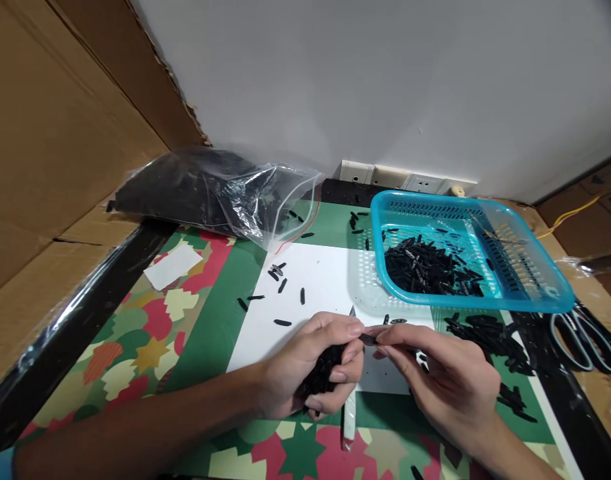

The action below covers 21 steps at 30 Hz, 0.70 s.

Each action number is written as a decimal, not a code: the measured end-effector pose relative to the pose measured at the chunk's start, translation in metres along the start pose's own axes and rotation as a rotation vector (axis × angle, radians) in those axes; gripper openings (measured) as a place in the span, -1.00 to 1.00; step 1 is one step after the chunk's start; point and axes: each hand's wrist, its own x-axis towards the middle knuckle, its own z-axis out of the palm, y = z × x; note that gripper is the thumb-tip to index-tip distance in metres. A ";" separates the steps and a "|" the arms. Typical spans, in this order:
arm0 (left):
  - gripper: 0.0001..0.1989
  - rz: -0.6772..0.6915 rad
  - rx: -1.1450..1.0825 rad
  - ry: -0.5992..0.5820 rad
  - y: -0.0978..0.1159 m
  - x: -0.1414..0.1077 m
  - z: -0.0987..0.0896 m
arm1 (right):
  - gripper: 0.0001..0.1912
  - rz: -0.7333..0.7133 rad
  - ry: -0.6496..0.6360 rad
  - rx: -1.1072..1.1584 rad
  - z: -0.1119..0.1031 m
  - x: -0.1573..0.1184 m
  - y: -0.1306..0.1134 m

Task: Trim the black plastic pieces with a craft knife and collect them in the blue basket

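My left hand (298, 353) is closed around a bunch of small black plastic pieces (324, 373). Its thumb and forefinger also pinch one end of a single slim black piece (369, 339). The fingertips of my right hand (448, 377) hold that piece's other end. Beneath my left hand lies a slim tool with a white handle (350, 417) and a pointed grey tip; its middle is hidden. Loose black pieces (282, 323) are scattered over the white sheet (315, 267). More pieces lie in heaps (485, 333) beyond my right hand.
A blue plastic basket (478, 303) holds a pile of black pieces (420, 267). Scissors (580, 340) lie at the right. A clear zip bag (200, 193) full of black material rests at the back left. Cardboard (60, 133) stands at the left, sockets (390, 177) behind.
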 end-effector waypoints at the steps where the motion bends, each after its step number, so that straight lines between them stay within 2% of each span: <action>1: -0.61 0.002 -0.007 -0.005 0.000 0.000 0.000 | -0.75 -0.002 0.001 0.006 0.000 0.000 0.000; 8: -0.65 -0.001 -0.026 0.001 0.001 0.000 0.001 | -0.71 0.053 0.016 0.054 -0.001 0.000 0.003; 21: -0.61 -0.022 -0.035 0.012 0.002 0.001 0.001 | -0.88 0.103 0.016 -0.036 0.001 0.003 0.002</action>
